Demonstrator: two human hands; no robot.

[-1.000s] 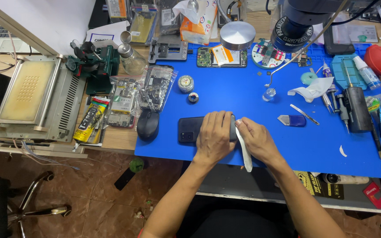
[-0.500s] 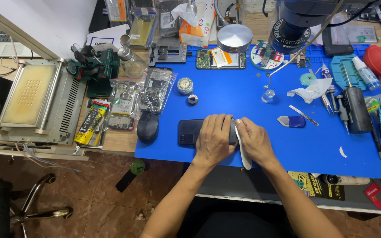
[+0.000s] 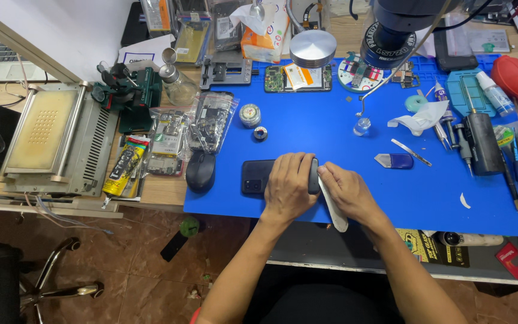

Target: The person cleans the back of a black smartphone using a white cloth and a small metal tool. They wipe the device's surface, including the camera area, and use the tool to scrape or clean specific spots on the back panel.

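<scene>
A dark phone (image 3: 258, 176) lies back-up on the blue work mat (image 3: 331, 132), its camera end to the left. My left hand (image 3: 290, 186) is pressed over its right half, holding it down. My right hand (image 3: 348, 193) touches the phone's right end and holds a white strip (image 3: 334, 212) that hangs from the fingers toward the mat's front edge. Most of the phone's right half is hidden under my left hand.
A black mouse (image 3: 200, 171) sits left of the phone. A blue-handled scraper (image 3: 394, 160) and thin tweezers (image 3: 410, 152) lie to the right. Further off: small tins (image 3: 250, 114), a circuit board (image 3: 298, 78), a microscope (image 3: 394, 30), a heating press (image 3: 52, 141) at left, tools at right.
Both hands stay on the phone; they have shifted only slightly, and the white strip hangs a little differently.
</scene>
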